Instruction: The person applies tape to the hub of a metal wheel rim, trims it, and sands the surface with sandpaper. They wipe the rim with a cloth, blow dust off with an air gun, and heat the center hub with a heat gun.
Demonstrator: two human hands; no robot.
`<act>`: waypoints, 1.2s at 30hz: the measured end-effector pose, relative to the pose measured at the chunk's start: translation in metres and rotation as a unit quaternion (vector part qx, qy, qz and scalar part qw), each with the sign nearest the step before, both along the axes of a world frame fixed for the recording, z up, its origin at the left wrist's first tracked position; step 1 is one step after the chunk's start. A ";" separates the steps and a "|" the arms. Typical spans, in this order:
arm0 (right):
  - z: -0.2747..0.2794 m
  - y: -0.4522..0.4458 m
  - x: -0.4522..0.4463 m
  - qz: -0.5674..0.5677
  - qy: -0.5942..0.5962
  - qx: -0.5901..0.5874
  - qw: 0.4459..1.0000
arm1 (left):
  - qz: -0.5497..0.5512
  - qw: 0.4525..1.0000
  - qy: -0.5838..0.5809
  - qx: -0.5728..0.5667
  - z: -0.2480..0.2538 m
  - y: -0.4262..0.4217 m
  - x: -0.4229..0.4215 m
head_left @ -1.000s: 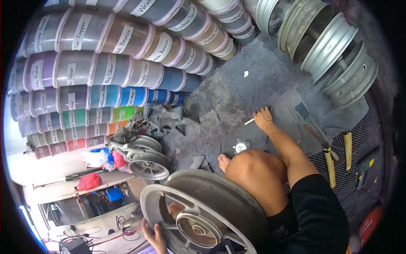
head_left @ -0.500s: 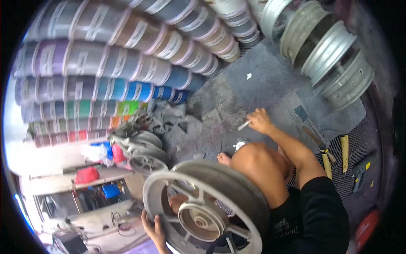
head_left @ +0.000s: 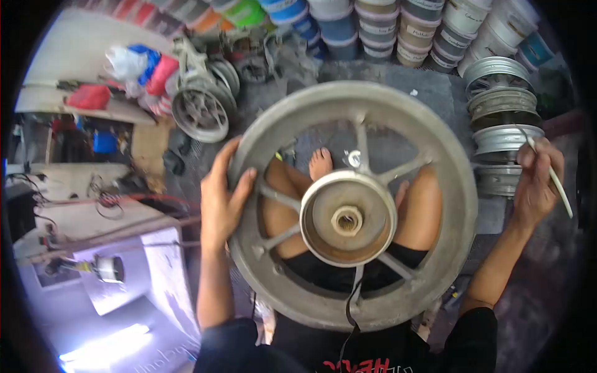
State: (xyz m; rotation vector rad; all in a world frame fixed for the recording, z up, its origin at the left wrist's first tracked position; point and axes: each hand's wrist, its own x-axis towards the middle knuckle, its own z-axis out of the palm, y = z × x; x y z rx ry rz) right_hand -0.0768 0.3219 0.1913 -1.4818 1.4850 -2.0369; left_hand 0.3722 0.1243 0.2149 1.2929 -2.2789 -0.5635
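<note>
A grey metal wheel rim (head_left: 460, 205) with spokes and a round hub faces the camera above the person's lap. My left hand (head_left: 225, 193) grips its left edge, thumb on the near face and fingers round the outside. Off the rim's right side, my right hand (head_left: 540, 180) is closed on a thin pale stick-like tool (head_left: 561, 194) with a slender curved end pointing up and left. The right hand does not touch the rim. A dark strap (head_left: 351, 311) hangs across the lower part of the wheel.
Stacked rims (head_left: 505, 138) stand at the right, beyond the right hand. Labelled tubs (head_left: 378, 28) line the back. More wheels (head_left: 202, 112) and metal parts lie at the upper left. A bench with cables (head_left: 93, 211) is at the left, above a bright lamp (head_left: 109, 347).
The view has swung round to face the wheel, which now stands more upright and central. My right hand has risen from near the floor with the pale tool. My left hand still holds the rim.
</note>
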 end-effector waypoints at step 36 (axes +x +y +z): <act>0.025 -0.091 0.158 0.315 0.326 0.218 0.864 | -0.026 0.996 0.088 0.020 -0.010 0.019 0.014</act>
